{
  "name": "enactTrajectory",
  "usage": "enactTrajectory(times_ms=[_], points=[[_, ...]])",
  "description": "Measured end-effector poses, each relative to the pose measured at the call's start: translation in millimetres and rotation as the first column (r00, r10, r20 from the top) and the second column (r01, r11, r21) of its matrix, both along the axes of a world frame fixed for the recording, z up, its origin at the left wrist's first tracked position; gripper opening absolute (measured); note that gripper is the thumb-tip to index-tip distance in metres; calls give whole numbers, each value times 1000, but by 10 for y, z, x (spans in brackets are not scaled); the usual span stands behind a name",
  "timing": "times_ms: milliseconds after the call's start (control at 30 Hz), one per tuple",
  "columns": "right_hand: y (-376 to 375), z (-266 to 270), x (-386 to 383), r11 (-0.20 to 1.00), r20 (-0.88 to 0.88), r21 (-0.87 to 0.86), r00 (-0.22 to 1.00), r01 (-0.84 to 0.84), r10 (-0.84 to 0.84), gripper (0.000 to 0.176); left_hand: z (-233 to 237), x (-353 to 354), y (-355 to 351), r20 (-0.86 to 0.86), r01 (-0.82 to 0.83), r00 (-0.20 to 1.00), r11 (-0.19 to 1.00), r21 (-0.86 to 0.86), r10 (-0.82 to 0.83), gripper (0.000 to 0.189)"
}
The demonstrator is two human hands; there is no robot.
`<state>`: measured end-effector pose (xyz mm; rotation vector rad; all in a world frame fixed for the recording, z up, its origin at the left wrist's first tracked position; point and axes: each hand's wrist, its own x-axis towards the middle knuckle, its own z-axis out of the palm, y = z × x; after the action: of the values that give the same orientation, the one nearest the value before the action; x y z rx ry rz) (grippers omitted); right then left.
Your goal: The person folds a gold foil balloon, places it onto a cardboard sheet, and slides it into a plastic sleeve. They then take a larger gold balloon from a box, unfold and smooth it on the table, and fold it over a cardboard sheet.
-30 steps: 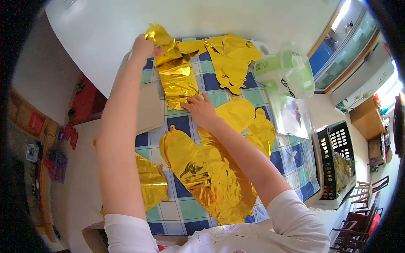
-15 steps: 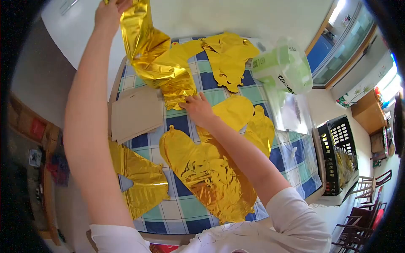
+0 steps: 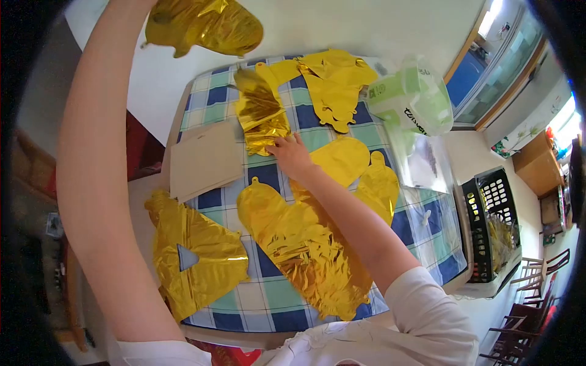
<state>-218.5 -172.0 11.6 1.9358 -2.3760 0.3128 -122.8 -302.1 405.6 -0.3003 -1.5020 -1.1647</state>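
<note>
A crumpled gold foil sheet (image 3: 259, 113) stands partly raised near the middle of the table, and the closed fingers of my right hand (image 3: 292, 155) pinch its lower edge. My left arm reaches up past the top left edge, so its hand is out of view. Beside that forearm, at the top, hangs a shiny gold foil piece (image 3: 204, 27); what holds it is hidden. Flat gold foil balloons lie around: a large wrinkled one (image 3: 305, 250) under my right forearm, one with a triangular hole (image 3: 210, 256) at the lower left, and a folded one (image 3: 332, 85) at the back.
Grey-brown cardboard sheets (image 3: 206, 160) lie on the left of the checked tablecloth (image 3: 238, 302). A green and clear plastic bag (image 3: 412, 100) sits at the back right, near clear plastic packaging (image 3: 427, 161). A black basket (image 3: 491, 226) stands beyond the right edge.
My left hand has moved up out of view. The long foil that stretched between my hands now shows as a raised part by my right hand and a hanging part at the top.
</note>
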Motion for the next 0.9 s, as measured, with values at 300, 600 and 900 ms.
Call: enactTrajectory(times_ms=[300, 600, 900], points=[[-54, 60, -2, 998, 28, -28, 998, 55, -54, 41, 668, 972, 524, 68, 73, 996, 955, -288, -56, 21], [702, 1526, -177, 575, 268, -801, 959, 169, 91, 49, 700, 1502, 1331, 459, 71, 885, 953, -294, 76, 37], [1416, 1829, 19, 836, 240, -537, 928, -117, 284, 57, 768, 1788, 1906, 788, 14, 469, 888, -459, 400, 34]])
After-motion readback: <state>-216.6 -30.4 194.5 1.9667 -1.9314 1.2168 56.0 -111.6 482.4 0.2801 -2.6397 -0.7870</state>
